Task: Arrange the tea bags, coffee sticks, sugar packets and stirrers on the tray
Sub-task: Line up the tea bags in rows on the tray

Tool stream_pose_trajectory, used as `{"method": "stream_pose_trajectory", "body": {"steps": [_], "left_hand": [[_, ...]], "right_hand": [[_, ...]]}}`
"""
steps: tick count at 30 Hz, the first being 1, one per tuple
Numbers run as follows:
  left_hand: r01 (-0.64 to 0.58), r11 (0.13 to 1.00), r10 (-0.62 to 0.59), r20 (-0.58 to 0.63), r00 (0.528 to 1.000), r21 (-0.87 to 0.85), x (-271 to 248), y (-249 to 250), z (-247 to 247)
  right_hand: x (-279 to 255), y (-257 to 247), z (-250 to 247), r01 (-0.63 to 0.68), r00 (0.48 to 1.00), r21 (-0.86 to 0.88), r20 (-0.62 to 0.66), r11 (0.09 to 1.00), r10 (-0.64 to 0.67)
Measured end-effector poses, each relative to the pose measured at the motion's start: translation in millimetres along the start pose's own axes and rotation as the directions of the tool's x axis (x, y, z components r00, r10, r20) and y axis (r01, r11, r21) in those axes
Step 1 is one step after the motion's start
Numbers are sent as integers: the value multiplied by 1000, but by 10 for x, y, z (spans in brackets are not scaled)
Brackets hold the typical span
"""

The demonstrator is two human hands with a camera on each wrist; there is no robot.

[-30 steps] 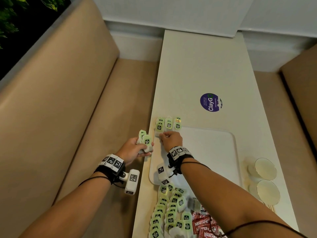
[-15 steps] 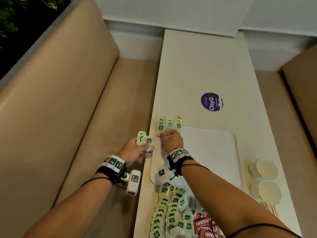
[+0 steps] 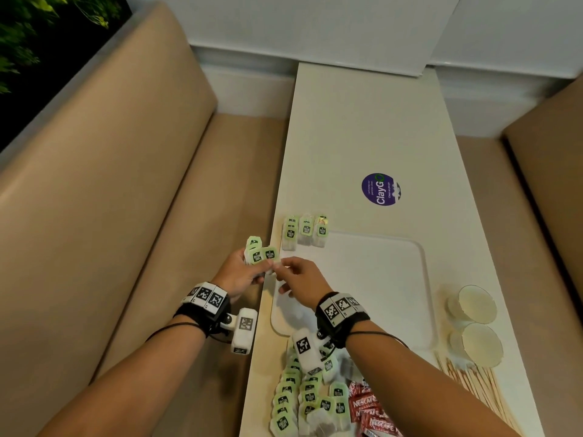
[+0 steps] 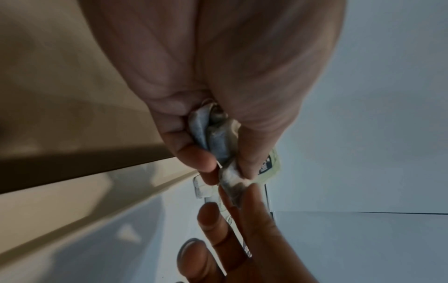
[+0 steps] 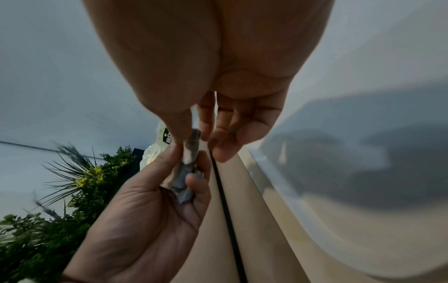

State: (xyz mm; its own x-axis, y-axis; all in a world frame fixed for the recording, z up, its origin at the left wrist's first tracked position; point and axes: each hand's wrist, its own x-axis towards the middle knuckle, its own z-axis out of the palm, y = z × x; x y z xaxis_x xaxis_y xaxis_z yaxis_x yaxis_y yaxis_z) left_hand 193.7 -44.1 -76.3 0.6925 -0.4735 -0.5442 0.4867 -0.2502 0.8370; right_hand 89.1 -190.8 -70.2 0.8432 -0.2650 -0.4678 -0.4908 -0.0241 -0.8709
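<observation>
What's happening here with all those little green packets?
A person is laying out tea bags on a white tray. Their left hand holds a small bunch of tea bags, and the right hand is pinching one out of that bunch. A short row of tea bags already sits at the tray's far left corner. A pile of tea bags, red coffee sticks, wooden stirrers and two paper cups wait on the table.
</observation>
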Motion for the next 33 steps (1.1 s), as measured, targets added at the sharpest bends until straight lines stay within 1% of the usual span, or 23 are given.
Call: {"method": "stream_pose_trajectory", "body": {"steps": [6,10,15,20,23,25,28,33], "left_hand": [[-20,1000,21,-27,999,18,-63,-6,84],[-17,998,17,-5,1000,67,-56,-33,105],[-21,1000,21,14,1000,18,-63,-14,169],[0,998,2,37,999,-59,-63,4,218],[22,998,-19,60,998,-56,-58,1,241],[44,998,-41,102,994,-36,-65,-4,255],[70,997,-66,156,986,-20,-78,-8,268],[86,996,-79,186,979,-30,-41,-20,246]], "right_hand": [[-74,76,-30,53,997,-39,-59,998,-55],[-102,131,-66,55,992,-38,-113,998,-59],[-101,151,-164,65,987,-59,-146,996,-73],[68,188,-362,22,963,-92,-267,996,-46],[215,226,-453,-15,947,-117,-320,993,-24],[308,248,-492,-41,937,-132,-350,990,-8],[446,269,-539,-95,927,-143,-374,985,35],[646,306,-559,-180,914,-128,-389,975,117]]}}
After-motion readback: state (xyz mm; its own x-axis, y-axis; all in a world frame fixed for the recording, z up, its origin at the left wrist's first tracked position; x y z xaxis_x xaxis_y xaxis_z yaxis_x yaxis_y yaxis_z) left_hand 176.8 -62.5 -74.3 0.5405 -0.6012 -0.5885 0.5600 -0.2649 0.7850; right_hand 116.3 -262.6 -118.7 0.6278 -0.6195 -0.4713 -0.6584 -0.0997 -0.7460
